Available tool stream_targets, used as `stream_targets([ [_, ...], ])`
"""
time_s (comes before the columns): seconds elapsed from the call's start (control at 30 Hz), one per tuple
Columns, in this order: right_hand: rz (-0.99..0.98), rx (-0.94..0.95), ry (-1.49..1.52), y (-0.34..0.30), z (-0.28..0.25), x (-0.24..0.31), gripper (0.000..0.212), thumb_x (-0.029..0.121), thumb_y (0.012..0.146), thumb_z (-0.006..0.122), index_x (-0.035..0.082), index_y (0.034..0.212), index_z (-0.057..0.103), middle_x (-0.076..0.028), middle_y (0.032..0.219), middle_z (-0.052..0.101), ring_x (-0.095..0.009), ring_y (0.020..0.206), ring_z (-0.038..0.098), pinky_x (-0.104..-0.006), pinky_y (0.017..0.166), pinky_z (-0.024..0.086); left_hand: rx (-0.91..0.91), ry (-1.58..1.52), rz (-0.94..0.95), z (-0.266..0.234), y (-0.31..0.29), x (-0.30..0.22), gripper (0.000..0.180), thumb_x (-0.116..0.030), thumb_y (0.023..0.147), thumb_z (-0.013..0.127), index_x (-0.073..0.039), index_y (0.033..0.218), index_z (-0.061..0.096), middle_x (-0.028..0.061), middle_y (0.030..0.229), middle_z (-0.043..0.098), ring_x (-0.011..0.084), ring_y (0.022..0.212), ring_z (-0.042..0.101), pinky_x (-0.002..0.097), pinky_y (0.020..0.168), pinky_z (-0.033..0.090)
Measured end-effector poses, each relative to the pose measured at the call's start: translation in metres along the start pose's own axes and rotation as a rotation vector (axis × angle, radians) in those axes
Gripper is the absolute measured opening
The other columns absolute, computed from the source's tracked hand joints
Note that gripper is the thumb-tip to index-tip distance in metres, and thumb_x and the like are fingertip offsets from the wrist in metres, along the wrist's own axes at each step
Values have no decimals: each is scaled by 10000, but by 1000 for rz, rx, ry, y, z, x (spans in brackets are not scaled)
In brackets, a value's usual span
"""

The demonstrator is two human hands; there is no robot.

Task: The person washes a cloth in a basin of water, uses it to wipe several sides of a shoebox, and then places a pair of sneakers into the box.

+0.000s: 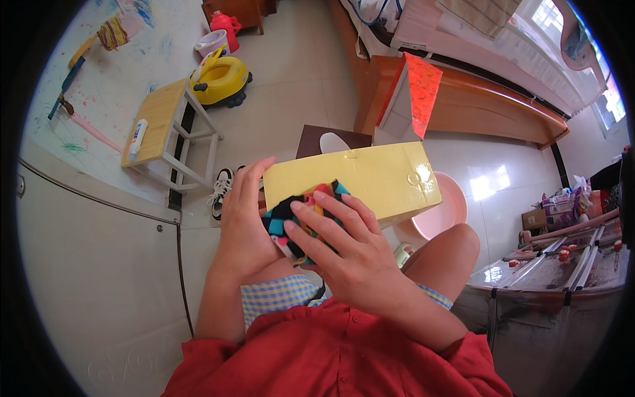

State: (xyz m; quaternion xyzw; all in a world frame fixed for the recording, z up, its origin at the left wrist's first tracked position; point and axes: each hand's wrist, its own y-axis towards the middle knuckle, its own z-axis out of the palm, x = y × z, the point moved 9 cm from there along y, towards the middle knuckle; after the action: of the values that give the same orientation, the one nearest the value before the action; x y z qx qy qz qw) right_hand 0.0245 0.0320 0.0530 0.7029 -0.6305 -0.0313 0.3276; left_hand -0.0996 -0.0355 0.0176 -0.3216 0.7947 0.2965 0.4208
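Note:
A yellow box (344, 175), glossy as if taped, is held in front of me above my knees. At its left end is my left hand (241, 221), closed on the box, with fingers reaching up along the edge; its thumb is mostly hidden. A crumpled patterned cloth (278, 225) in black, teal, orange and pink lies against the near face of the box. My right hand (350, 255) is closed over the cloth and presses it to that face. An orange-red patterned flap (423, 92) rises behind the box at its far right.
Beyond the box stands a dark stool (307, 142) with a white oval item (333, 142). A pink basin (453, 205) sits at the right. To the left are a small wooden stool (155, 122) bearing a white tube (137, 137), sneakers (221, 192) and a yellow potty seat (225, 79).

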Motion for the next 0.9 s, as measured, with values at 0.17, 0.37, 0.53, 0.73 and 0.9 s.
stream_targets([
  [0.17, 132, -17, -20, -14, -16, -24, 458, 89, 735, 689, 90, 1186, 607, -70, 1311, 543, -293, 1248, 464, -475, 1072, 306, -8, 237, 171, -4, -2, -3, 962, -341, 486, 866, -98, 1311, 435, 109, 1235, 516, 318, 1109, 530, 418, 928, 400],
  [0.37, 332, -98, -188, -22, -32, -41, 405, 114, 809, 666, 69, 1206, 597, -89, 1286, 547, -318, 1234, 459, -496, 1050, 323, 12, 292, 173, 0, -4, -5, 1050, -369, 420, 893, -97, 1321, 426, 95, 1259, 513, 280, 1119, 526, 391, 910, 398],
  [0.53, 276, -37, -234, -10, -15, -30, 455, 214, 804, 680, 80, 1229, 593, -109, 1292, 530, -345, 1234, 447, -502, 1041, 327, -30, 244, 196, -5, -9, 0, 1058, -337, 425, 899, -89, 1333, 417, 100, 1272, 509, 268, 1123, 525, 382, 911, 407],
  [0.73, 106, 40, -113, 7, 2, -1, 488, 160, 726, 690, 73, 1200, 612, -110, 1288, 544, -322, 1212, 487, -473, 1037, 354, -64, 26, 187, 0, -9, 4, 1008, -182, 530, 856, -41, 1391, 350, 133, 1246, 523, 274, 1141, 527, 368, 910, 449],
  [0.9, 44, 69, -46, 17, 12, 12, 477, 166, 733, 681, 61, 1194, 613, -116, 1290, 539, -320, 1210, 489, -460, 1050, 355, -21, 103, 201, -2, -9, 2, 967, -60, 623, 792, -7, 1433, 267, 170, 1262, 505, 284, 1127, 545, 339, 931, 461],
])
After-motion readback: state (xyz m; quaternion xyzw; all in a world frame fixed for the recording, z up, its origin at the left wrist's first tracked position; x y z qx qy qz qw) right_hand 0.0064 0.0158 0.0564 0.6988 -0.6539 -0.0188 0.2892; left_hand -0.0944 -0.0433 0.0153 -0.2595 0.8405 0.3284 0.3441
